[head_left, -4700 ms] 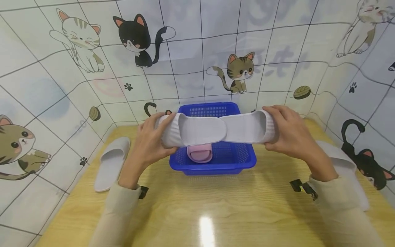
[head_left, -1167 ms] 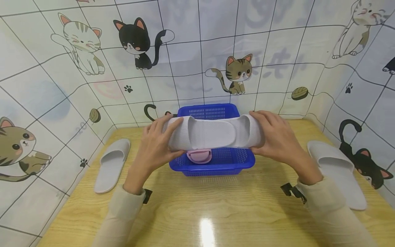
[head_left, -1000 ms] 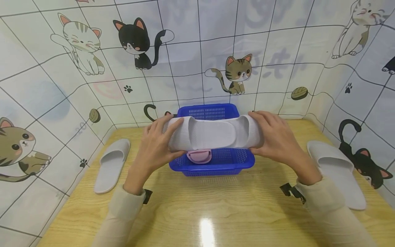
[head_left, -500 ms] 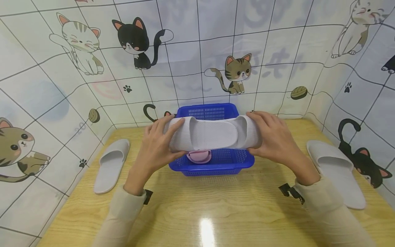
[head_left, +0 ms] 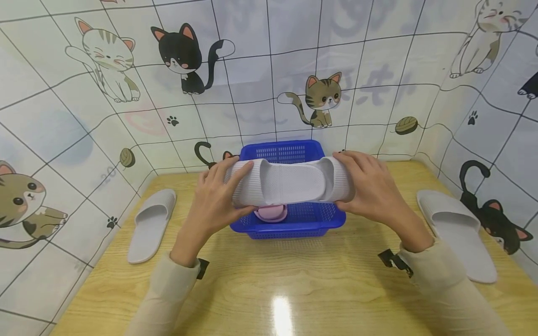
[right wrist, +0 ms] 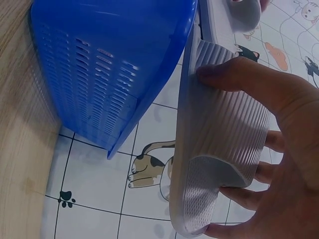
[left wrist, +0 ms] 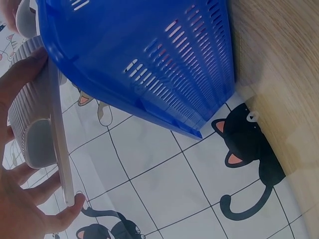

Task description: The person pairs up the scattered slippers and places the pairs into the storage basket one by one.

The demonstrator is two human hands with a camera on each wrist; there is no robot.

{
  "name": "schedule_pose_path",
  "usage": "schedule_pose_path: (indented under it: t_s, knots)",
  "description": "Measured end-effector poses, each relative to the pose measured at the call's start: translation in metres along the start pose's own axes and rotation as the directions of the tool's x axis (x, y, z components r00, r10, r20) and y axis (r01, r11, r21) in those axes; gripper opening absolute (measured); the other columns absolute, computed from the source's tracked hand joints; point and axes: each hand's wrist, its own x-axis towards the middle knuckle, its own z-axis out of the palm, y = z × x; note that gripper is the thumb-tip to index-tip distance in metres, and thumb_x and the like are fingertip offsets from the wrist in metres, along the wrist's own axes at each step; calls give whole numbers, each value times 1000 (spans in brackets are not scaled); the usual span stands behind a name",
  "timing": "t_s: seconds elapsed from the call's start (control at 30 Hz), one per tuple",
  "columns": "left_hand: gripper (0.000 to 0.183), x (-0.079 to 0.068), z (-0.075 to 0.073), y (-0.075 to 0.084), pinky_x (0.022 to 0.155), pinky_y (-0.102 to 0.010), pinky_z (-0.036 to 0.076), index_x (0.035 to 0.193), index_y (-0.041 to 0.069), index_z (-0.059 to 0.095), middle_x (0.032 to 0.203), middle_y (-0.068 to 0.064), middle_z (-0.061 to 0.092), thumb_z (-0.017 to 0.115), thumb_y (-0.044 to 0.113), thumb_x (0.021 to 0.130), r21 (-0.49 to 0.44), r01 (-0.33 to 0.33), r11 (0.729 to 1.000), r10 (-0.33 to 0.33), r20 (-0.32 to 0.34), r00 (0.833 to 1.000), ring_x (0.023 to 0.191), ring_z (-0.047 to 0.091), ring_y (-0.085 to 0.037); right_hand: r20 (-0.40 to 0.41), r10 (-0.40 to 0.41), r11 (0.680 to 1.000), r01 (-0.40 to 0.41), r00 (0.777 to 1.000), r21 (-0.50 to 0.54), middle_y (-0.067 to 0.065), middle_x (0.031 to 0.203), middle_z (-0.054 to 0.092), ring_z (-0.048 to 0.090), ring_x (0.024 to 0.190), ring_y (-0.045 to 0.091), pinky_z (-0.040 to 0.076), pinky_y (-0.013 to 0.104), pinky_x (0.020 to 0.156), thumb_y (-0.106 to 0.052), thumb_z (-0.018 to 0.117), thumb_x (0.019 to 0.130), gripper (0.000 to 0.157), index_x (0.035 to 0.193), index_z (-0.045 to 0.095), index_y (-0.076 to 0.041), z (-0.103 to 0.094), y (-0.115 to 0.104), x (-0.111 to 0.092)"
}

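Note:
Two white slippers are held end to end above the blue basket (head_left: pixel 294 228). My left hand (head_left: pixel 210 200) grips the left white slipper (head_left: pixel 290 183) round its ribbed strap. The right white slipper (head_left: pixel 341 181) is gripped the same way by my right hand (head_left: pixel 371 193). The left slipper's rounded end lies over the right one's sole and reaches close to its strap. Both wrist views show thumb and fingers wrapped about the straps. Inside the basket a pink slipper (head_left: pixel 271 213) shows partly; the held slippers hide the rest.
A white slipper (head_left: pixel 150 227) lies on the wooden table (head_left: pixel 235 284) at the left, and another white slipper (head_left: pixel 460 235) lies at the right. Behind and on both sides stands a tile-patterned wall covering (head_left: pixel 252 84) with cartoon cats.
Since the earliest frame my hands have come closer together, and the slippers overlap much more. During the last second this closing continued slightly. The basket and table slippers stay put.

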Motion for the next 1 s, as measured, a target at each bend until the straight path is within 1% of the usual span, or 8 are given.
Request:
schedule_pose_path:
  t_s: [0.27,0.63,1.0]
  knots:
    - [107,0,2,3,96,-57,45,152,29,49,152,-15,50,97,54,59,-8,5,1000,-5,-8,1000,137,50,-36,-3,-4,1000,4,1000,-4,19,148,52,48,132,45,38,68,105,-29,101,53,112,151,47,-13,1,-2,0]
    - [106,0,4,7,95,-56,45,152,30,48,151,-15,50,96,56,61,-3,-8,1000,8,-8,1000,138,50,-35,-2,-10,1000,10,1000,-15,18,149,51,48,133,45,37,69,107,-32,100,53,112,150,48,-13,3,-3,0]
    - [105,-1,7,10,98,-58,45,152,29,48,150,-15,51,95,56,62,0,-3,1000,3,-5,1000,138,49,-35,0,-18,999,18,1000,-30,17,150,51,47,134,44,39,69,104,-33,100,53,113,151,47,-14,4,-6,0]
